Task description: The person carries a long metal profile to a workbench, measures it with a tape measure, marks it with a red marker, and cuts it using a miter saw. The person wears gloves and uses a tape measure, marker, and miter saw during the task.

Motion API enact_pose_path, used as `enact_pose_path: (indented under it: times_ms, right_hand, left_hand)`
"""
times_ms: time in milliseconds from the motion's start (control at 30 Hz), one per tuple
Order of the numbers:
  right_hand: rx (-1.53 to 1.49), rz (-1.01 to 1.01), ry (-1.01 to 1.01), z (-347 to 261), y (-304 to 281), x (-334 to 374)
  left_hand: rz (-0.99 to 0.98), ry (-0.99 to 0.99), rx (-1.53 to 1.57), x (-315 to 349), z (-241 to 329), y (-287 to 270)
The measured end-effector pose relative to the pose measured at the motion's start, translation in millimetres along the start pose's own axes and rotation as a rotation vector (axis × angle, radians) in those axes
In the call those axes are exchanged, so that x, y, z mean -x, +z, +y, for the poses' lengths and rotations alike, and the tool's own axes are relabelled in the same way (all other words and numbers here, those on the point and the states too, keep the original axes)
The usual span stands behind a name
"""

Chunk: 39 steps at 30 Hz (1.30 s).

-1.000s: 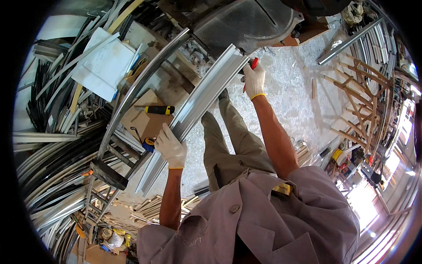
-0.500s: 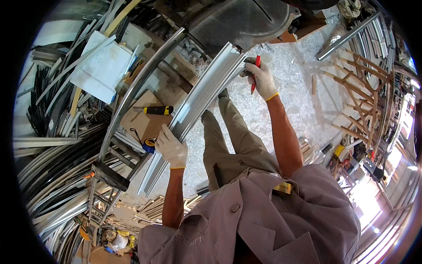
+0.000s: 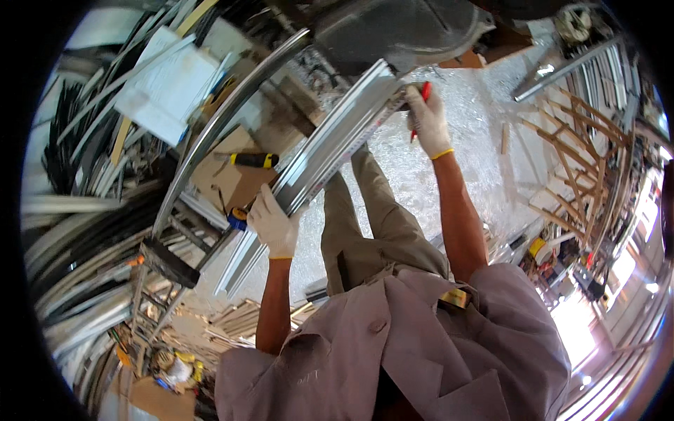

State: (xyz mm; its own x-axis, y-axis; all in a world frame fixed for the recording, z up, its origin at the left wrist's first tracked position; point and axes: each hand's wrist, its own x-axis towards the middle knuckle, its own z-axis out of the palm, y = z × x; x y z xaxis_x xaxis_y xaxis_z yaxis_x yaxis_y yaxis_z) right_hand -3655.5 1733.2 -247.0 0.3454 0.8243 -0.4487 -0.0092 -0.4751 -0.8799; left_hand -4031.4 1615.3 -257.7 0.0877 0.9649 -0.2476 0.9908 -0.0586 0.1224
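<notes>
A long silver metal profile [image 3: 344, 133] slants across the middle, its far end up and to the right. In a pale work glove with a yellow cuff, my left hand [image 3: 274, 223] is wrapped round its nearer part. My right hand [image 3: 430, 123], gloved alike, is closed on a red pen [image 3: 425, 91], and its fingertips are at the profile's far end. Just left of my left hand is a blue and yellow tape measure [image 3: 239, 218]. A yellow and black screwdriver [image 3: 254, 160] lies on a brown board [image 3: 223, 184] beyond it.
A curved metal rail [image 3: 203, 133] runs along the left of the work. Behind it are stacked strips [image 3: 77, 245] and a white sheet [image 3: 158, 88]. A large dark machine part [image 3: 393, 31] stands at the far side. Wooden frames [image 3: 579, 151] stand at the right.
The profile has rolled a little, showing more of its near side face. My right hand has turned slightly, with the red pen at a different tilt. My left hand keeps its hold.
</notes>
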Motion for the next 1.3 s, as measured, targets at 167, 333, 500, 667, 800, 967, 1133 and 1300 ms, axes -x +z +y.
enact_pose_path:
  times_ms: [167,333,500,667,800,967,1133,1300]
  right_hand:
    - [-0.137,-0.035,-0.007,-6.6,0.9,11.0]
    - [-0.176,0.007,0.028,-24.2,5.9,40.3]
    - [-0.277,0.046,0.090,-20.9,0.3,63.3]
    - [-0.286,-0.009,0.100,-29.6,9.9,88.0]
    - [-0.338,-0.108,0.116,-38.7,40.4,116.1]
    - [-0.286,-0.316,0.077,-97.6,64.1,171.3]
    - [-0.214,-0.362,0.007,-126.7,85.2,203.9]
    - [-0.208,-0.347,0.023,-104.4,95.1,207.5]
  left_hand:
    - [-0.081,0.013,0.122,-14.0,-10.5,-14.8]
    - [-0.285,0.047,0.176,-34.2,-16.7,-41.3]
    - [-0.351,0.068,0.182,-44.5,-21.3,-67.0]
    - [-0.442,0.078,0.184,-73.9,-26.3,-88.8]
    - [-0.444,0.106,0.210,-80.3,-25.4,-87.7]
    - [-0.410,0.171,0.171,-97.2,-30.6,-66.9]
    - [-0.396,0.222,0.150,-109.4,-27.1,-71.6]
    - [-0.266,0.254,0.022,-108.4,1.0,-64.5]
